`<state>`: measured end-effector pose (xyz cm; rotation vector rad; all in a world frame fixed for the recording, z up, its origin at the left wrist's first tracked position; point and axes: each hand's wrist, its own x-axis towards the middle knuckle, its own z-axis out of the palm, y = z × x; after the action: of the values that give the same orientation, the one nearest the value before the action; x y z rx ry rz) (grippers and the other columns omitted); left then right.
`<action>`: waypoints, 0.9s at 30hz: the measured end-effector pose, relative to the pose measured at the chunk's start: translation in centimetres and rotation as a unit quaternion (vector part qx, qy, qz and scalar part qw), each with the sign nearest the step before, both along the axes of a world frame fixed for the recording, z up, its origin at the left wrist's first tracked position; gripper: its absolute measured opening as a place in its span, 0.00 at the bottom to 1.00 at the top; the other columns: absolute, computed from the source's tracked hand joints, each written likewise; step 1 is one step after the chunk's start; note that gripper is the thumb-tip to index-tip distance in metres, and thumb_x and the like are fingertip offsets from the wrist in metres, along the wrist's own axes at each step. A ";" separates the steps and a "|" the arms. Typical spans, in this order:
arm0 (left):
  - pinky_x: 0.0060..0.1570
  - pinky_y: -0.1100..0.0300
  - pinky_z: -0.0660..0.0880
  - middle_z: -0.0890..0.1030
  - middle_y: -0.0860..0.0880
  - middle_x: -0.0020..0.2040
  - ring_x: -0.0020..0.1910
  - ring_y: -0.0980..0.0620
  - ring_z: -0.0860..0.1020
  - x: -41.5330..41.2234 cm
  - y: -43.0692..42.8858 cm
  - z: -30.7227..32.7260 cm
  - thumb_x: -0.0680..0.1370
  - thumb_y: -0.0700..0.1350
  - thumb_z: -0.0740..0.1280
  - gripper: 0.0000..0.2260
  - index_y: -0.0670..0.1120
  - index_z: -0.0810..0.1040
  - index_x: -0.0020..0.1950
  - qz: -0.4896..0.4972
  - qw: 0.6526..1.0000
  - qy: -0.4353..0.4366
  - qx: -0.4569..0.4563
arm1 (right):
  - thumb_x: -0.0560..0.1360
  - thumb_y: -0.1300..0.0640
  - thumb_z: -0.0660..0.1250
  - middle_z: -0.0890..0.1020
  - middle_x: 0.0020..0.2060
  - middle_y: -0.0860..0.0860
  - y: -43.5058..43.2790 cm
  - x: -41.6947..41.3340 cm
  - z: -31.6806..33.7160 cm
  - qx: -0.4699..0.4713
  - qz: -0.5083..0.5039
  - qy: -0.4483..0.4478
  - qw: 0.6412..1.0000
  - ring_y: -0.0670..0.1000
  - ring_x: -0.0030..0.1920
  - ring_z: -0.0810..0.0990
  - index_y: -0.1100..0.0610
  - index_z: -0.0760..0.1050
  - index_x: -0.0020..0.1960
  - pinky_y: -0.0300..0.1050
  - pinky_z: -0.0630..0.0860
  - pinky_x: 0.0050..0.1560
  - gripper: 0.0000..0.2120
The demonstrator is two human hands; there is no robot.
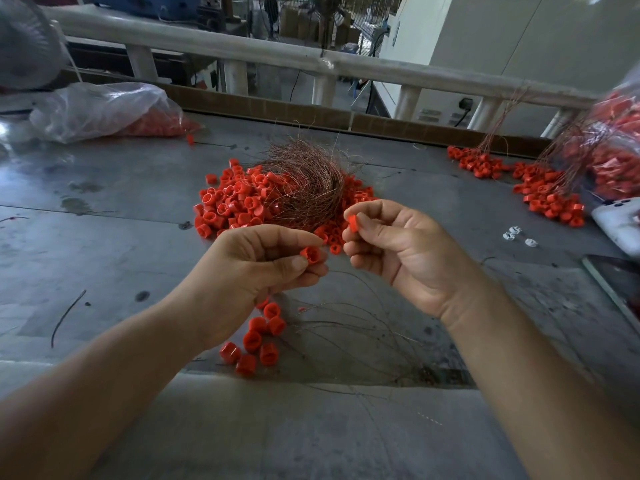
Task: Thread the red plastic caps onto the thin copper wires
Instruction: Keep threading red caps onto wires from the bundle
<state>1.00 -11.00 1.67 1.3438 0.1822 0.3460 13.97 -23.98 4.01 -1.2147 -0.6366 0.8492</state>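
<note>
Low in the frame, a cluster of caps (258,341) lay on the worktop (104,244) under the left hand (256,268), with thin wires (363,323) fanning off to the right. Above them both hands were closed in pinches, close together but not touching. The left gripped a cap (309,255) with its hollow mouth turned toward the right hand (398,247), which pinched a second cap (352,223) just up and right. Whether a wire end ran between them was too fine to tell. Beyond, at mid-frame, sat the loose pile (228,202) and the wire bundle (308,181).
</note>
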 end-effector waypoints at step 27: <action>0.38 0.65 0.78 0.84 0.45 0.40 0.39 0.51 0.83 0.2 -0.1 -0.2 0.64 0.36 0.66 0.10 0.46 0.84 0.39 0.022 1.000 -0.011 0.009 | 0.70 0.70 0.66 0.79 0.39 0.53 0.1 -0.6 -0.6 -0.040 0.005 -0.178 0.983 0.44 0.38 0.80 0.57 0.75 0.45 0.35 0.76 0.39 0.09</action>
<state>1.20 -11.06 1.49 1.3552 0.1910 0.4002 13.33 -23.85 3.43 -1.4535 -0.9049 0.6747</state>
